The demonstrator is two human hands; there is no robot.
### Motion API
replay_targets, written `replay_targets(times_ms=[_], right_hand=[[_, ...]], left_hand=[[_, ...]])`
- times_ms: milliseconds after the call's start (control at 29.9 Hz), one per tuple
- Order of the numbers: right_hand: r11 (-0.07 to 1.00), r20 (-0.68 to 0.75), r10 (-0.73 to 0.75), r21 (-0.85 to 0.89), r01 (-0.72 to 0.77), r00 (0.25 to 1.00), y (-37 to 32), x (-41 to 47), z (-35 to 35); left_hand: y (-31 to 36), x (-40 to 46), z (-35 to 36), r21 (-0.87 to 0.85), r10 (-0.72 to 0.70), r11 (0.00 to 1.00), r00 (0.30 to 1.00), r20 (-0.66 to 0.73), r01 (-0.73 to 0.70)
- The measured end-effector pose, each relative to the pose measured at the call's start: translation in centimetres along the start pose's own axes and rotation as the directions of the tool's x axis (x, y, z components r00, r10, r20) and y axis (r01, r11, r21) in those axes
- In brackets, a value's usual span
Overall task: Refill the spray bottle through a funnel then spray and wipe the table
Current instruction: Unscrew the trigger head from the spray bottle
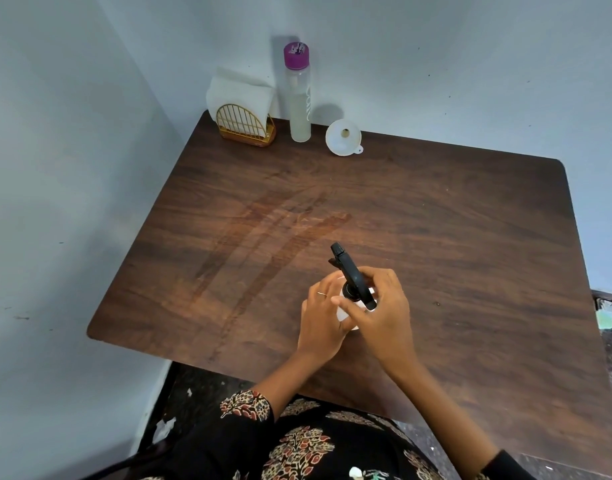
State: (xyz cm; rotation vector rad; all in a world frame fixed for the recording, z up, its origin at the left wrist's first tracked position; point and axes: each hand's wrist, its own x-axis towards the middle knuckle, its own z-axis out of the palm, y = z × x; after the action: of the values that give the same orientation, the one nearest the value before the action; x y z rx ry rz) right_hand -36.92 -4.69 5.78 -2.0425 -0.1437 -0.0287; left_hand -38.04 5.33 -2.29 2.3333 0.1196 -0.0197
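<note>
- Head view: a person is sitting at a dark wood-grain worktop (436, 220) set into the corner of a pale blue-grey room.
- The left hand (323, 313) is wrapping its grip around the white body of the spray bottle (354, 289), which is standing upright near the front middle of the worktop.
- The right hand (384, 306) is closing its grip on the bottle's neck, just under the black trigger head (349, 268), whose nozzle is pointing away from the person.
- Judging by the hands, the step is unscrewing the head; doing it well likely means holding the body steady on the worktop, turning at the collar rather than the trigger, and lifting the head straight up.
- The white funnel (344, 136) is lying on its side at the back edge, well apart from the hands.
- Just beside it, a tall clear bottle with a purple cap (299, 95) is standing against the wall, partly filled with cloudy liquid.
- A gold wire holder with white napkins (243, 109) is sitting in the back left corner.
- Faint streaks are showing across the wood left of the bottle.
- A dark speckled floor is showing below the worktop.
</note>
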Motion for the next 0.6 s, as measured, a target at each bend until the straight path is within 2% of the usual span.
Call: replay_targets(times_ms=[100, 234, 301, 435, 602], right_hand=[[0.999, -0.006, -0.021, -0.038, 0.021, 1.0, 0.1, 0.0, -0.2], [1.0, 0.202, -0.013, 0.03, 0.008, 0.979, 0.4, 0.3, -1.3], [1.0, 0.189, -0.018, 0.014, 0.015, 0.982, 0.4, 0.5, -1.2], [0.998, 0.037, -0.036, -0.041, 0.037, 0.999, -0.1, 0.4, -0.7], [0.998, 0.163, -0.041, -0.037, 0.047, 0.986, -0.1, 0.3, -1.3]], left_hand=[[-0.1, -0.1, 0.0, -0.019, 0.017, 1.0, 1.0, 0.013, -0.017], [-0.3, -0.1, 0.1, -0.007, 0.031, 0.999, 1.0, -0.001, -0.031], [-0.3, 0.0, 0.1, 0.0, 0.021, 1.0, 1.0, 0.009, -0.021], [-0.3, 0.0, 0.2, -0.011, 0.022, 1.0, 1.0, 0.013, -0.022], [-0.4, 0.0, 0.2, -0.002, 0.03, 1.0, 1.0, 0.001, -0.03]])
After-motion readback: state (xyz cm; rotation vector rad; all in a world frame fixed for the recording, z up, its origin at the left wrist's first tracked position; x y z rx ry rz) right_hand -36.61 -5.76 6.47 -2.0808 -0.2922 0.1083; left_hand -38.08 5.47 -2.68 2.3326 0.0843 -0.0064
